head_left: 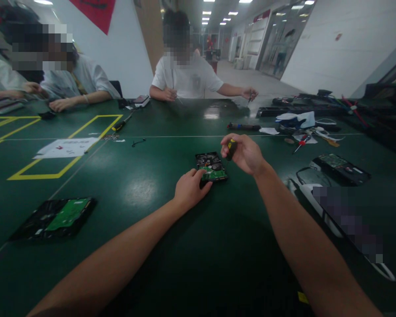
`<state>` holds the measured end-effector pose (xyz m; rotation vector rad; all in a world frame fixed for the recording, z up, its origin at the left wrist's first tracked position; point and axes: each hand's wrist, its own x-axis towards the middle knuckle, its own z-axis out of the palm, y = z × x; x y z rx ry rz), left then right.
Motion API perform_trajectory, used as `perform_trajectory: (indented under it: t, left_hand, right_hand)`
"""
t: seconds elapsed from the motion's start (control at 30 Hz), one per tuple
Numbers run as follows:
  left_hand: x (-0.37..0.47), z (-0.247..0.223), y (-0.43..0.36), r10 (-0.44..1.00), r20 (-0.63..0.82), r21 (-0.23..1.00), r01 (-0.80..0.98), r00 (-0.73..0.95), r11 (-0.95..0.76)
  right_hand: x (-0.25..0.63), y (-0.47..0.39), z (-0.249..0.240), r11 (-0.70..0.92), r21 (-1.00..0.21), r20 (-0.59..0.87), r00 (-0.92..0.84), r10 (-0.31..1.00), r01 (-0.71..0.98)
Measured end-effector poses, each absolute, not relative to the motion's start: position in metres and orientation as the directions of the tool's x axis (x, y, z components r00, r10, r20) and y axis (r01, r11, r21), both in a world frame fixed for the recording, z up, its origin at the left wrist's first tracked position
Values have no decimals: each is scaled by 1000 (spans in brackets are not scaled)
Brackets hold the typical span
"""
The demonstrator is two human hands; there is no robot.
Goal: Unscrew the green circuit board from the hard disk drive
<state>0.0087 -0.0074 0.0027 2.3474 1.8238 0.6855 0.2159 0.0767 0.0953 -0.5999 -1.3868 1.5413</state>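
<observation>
A hard drive with a green circuit board lies flat on the green table in front of me. My left hand grips its near left corner, thumb along the near edge and fingers over the board. Just right of the drive, my right hand is raised with its fingers closed round the black and yellow handle of a screwdriver. The shaft of this screwdriver is too dark and small to make out.
More hard drives lie at the left and right. Beyond are a black and yellow screwdriver, a dark cylindrical tool, a red screwdriver among cables, and a paper sheet. A blurred-out device lies right. People sit opposite.
</observation>
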Motion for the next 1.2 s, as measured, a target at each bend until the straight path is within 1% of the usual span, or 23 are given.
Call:
perform_trajectory:
  t: [0.3, 0.4, 0.6, 0.87, 1.03, 1.2]
  left_hand:
    - [8, 3, -7, 945, 275, 342, 900, 177, -268]
    - [8, 3, -7, 942, 282, 337, 901, 180, -273]
    - [9, 2, -7, 940, 290, 334, 902, 178, -274]
    - [8, 1, -7, 935, 303, 343, 894, 184, -287]
    - [9, 2, -7, 936, 297, 338, 896, 188, -287]
    - [9, 3, -7, 941, 284, 338, 899, 186, -280]
  right_hand:
    - [217, 77, 94, 168, -952, 255, -360, 897, -256]
    - [217, 78, 94, 159, -944, 258, -349, 901, -288]
    - [216, 76, 95, 74, -939, 209, -387, 898, -335]
    - [218, 79, 94, 86, -946, 223, -435, 873, -313]
    - [218, 78, 94, 106, -945, 231, -402, 886, -310]
    - [217, 77, 92, 165, -948, 259, -358, 897, -272]
